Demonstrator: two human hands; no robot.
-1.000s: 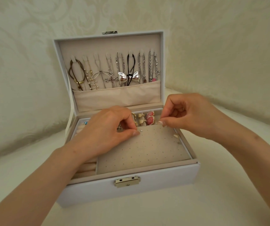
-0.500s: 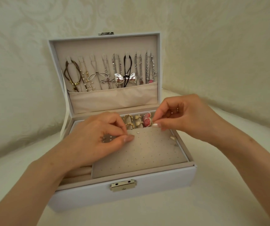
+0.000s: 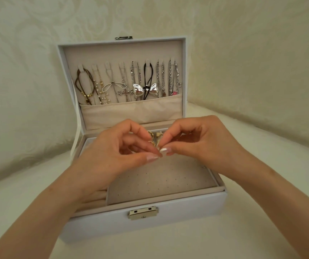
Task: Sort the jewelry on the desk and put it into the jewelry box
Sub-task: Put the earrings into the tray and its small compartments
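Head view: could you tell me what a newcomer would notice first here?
The left hand and right hand meet fingertip to fingertip over the open white box, seemingly pinching something too small to make out. Behind them, necklaces hang in a row inside the raised lid, a shiny silver bow among them.

One white jewelry box (image 3: 187, 212). Two hands: left hand (image 3: 112, 157), right hand (image 3: 206, 146). Eight hook tabs (image 3: 107, 66) in the lid, one fabric pocket (image 3: 131, 113), one silver latch (image 3: 143, 213), one dotted earring pad (image 3: 161, 180).
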